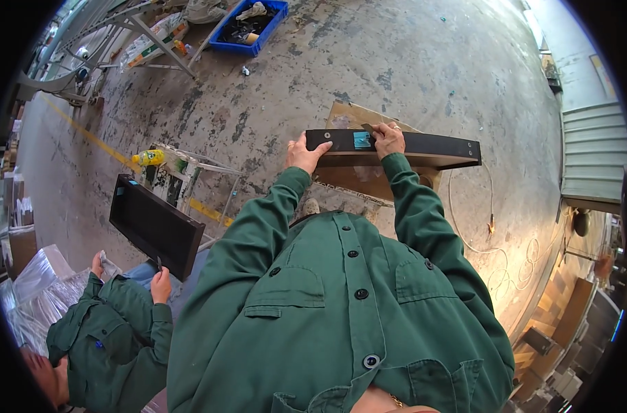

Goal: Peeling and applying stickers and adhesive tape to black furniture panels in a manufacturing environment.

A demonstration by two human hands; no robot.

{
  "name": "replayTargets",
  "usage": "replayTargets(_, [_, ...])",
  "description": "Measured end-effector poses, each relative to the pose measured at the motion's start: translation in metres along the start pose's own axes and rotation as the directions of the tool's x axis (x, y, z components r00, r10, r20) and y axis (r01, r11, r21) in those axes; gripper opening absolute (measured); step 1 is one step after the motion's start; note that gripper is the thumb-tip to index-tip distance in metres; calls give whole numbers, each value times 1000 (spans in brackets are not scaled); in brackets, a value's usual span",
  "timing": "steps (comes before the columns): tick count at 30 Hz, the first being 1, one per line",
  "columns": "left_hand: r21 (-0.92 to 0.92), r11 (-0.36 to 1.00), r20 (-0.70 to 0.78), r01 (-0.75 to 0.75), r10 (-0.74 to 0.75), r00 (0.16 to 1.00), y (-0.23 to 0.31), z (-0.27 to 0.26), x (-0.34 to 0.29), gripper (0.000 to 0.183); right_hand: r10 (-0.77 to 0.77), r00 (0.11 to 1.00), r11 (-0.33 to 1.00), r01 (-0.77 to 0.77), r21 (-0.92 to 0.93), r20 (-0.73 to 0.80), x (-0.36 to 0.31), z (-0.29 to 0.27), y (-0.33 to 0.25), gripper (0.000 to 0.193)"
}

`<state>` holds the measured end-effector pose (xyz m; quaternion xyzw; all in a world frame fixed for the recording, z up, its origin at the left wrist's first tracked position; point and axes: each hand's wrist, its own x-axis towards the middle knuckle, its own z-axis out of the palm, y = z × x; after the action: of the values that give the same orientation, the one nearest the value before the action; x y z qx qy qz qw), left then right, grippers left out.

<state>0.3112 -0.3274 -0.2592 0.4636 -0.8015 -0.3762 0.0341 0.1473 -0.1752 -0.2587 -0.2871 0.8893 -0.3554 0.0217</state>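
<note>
A long, dark shallow wooden box (423,146) is tilted in front of me, its narrow side turned up. My left hand (305,153) grips its left end, thumb on the side near a round metal fitting. On that side sticks a patch of teal tape (362,140). My right hand (389,140) is closed beside the tape, pinching a thin, dark, flat blade-like piece (368,128). Its exact kind is too small to tell. Beneath the box is a brown board or carton (341,180), partly hidden, with clear plastic on it.
At the left a co-worker in green holds a similar dark box (155,224). A yellow bottle (148,157) tops a paint-spattered stand (183,172). A blue crate (250,47) sits ahead at the upper left. A pale hose (458,219) curls over the floor at right.
</note>
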Motion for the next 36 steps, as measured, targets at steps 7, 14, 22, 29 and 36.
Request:
replayTargets(7, [-27, 1000, 8, -9, 9, 1000, 0, 1, -1, 85, -80, 996, 996, 81, 36, -48, -2, 9, 8, 8])
replayTargets(14, [-59, 998, 25, -14, 16, 1000, 4, -4, -2, 87, -155, 987, 982, 159, 99, -51, -1, 12, 10, 7])
replayTargets(22, [-86, 996, 50, 0, 5, 999, 6, -7, -3, 87, -174, 985, 975, 171, 145, 13, 2, 9, 6, 3])
replayTargets(29, [-94, 995, 137, 38, -25, 990, 5, -7, -1, 88, -201, 979, 976, 195, 99, 46, 3, 9, 6, 2])
replayTargets(36, [-130, 991, 74, 25, -15, 997, 4, -4, -2, 86, -282, 958, 951, 273, 144, 47, 4, 8, 3, 1])
